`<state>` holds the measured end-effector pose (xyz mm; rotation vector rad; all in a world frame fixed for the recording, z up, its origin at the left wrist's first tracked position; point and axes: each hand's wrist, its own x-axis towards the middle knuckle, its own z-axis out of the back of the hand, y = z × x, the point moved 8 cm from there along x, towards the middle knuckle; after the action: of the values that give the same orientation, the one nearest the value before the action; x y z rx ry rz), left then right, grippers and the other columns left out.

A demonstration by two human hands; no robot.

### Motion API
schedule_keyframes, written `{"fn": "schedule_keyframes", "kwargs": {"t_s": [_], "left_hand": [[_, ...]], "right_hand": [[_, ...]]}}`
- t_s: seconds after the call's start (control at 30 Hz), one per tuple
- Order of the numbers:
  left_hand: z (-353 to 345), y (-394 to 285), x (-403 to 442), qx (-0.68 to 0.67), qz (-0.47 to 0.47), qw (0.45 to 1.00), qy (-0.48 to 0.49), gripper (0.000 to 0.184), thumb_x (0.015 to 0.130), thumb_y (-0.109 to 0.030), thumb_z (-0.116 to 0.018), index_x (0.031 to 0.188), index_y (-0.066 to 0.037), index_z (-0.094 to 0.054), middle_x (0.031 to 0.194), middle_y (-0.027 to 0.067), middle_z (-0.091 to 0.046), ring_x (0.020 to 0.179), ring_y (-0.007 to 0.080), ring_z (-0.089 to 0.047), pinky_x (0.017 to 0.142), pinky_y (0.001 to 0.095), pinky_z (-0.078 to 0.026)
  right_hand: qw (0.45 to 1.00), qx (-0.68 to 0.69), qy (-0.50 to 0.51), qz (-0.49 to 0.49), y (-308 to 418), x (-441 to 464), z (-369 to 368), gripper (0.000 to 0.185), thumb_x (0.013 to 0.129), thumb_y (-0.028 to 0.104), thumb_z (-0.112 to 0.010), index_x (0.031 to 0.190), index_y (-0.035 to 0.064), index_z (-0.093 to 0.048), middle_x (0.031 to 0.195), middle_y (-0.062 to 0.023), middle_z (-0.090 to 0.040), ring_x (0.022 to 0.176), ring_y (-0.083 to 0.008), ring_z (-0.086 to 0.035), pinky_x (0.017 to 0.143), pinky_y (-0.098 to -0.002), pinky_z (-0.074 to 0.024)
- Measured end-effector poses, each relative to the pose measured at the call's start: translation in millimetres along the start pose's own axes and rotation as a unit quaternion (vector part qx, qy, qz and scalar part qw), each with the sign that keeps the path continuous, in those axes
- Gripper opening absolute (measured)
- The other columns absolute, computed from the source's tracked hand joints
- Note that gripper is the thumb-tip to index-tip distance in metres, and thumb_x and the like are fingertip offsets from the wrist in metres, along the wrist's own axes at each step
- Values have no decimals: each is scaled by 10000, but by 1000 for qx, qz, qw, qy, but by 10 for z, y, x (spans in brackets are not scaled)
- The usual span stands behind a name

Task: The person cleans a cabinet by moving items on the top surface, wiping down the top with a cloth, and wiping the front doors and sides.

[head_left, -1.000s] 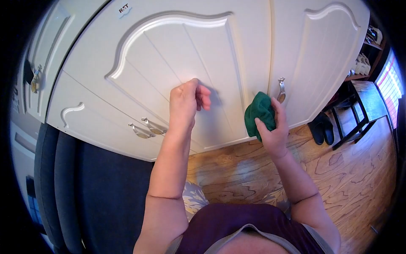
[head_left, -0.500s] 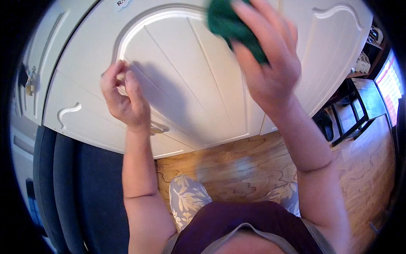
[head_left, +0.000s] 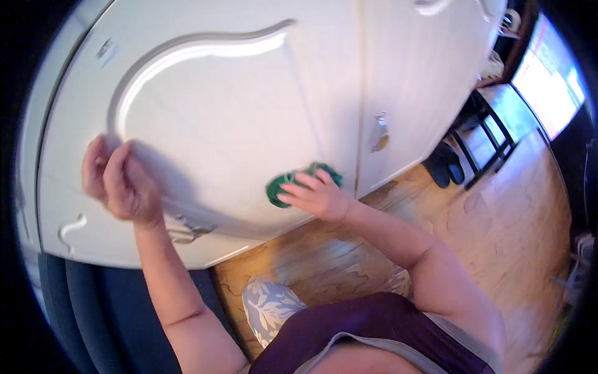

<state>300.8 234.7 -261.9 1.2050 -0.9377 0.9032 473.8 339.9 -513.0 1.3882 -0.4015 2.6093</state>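
Observation:
My right hand (head_left: 319, 197) presses a dark green cloth (head_left: 278, 189) flat against the lower part of a white panelled cabinet door (head_left: 230, 124). Its fingers lie spread over the cloth. On the left, my left hand (head_left: 124, 187) is raised in front of the same door, near the curved moulding, with its fingers curled in. Blur hides whatever may be between those fingers. Just below and right of it, a metal handle (head_left: 187, 230) is fixed to the door.
Another door with a metal handle (head_left: 380, 132) adjoins on the right. A dark blue padded seat (head_left: 124, 305) stands at lower left. Dark shoes (head_left: 443, 167) and a black-framed rack (head_left: 486, 140) are on the wooden floor (head_left: 486, 218). A bright window (head_left: 548, 75) is at upper right.
My right hand has brought the green cloth down from the upper part of the door to its lower part. The view has shifted; my left hand stays curled near the moulding.

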Motion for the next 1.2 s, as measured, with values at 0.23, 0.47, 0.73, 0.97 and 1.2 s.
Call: {"fn": "schedule_keyframes", "kwargs": {"t_s": [0.23, 0.47, 0.73, 0.97, 1.2], "left_hand": [[20, 1, -37, 46, 9, 999, 28, 159, 851, 77, -550, 964, 21, -646, 1242, 156, -466, 1157, 284, -516, 981, 375, -453], [54, -97, 49, 63, -6, 998, 16, 157, 817, 92, -539, 914, 19, -638, 1213, 182, -498, 1160, 329, -499, 980, 411, -440], [74, -136, 81, 35, -1, 999, 10, 157, 767, 65, -596, 892, -12, -652, 1186, 166, -532, 1119, 342, -495, 937, 408, -439], [96, -103, 76, 34, -11, 999, 4, 204, 707, 39, -605, 880, -52, -663, 1158, 144, -552, 1077, 335, -512, 886, 406, -424], [110, -154, 115, 33, -20, 999, 2, 186, 715, 30, -616, 875, -55, -657, 1133, 138, -566, 1068, 328, -522, 894, 420, -410]], "right_hand": [[931, -112, -304, -167, -1011, 1341, 1486, 547, 708, 193, -696, 1231, 128, -551, 1390, -152, -429, 1255, -318, -378, 989, -437, -253], [965, -113, -104, -213, -573, -253, 368, 518, 689, 130, -712, 1180, 64, -559, 1364, -271, -390, 1235, -445, -393, 951, -564, -370], [943, -122, -262, -163, -1028, 2141, 1986, 648, 745, 80, -665, 1347, 30, -428, 1457, -226, -296, 1351, -426, -246, 1047, -580, -208], [957, -96, -225, -154, -865, 1554, 1541, 651, 692, 95, -685, 1305, 42, -470, 1416, -245, -330, 1295, -441, -320, 1019, -560, -297], [979, -53, -167, -102, -525, 1381, 1144, 541, 662, 11, -650, 1197, 27, -573, 1383, -233, -390, 1259, -411, -380, 1043, -510, -309]]}}
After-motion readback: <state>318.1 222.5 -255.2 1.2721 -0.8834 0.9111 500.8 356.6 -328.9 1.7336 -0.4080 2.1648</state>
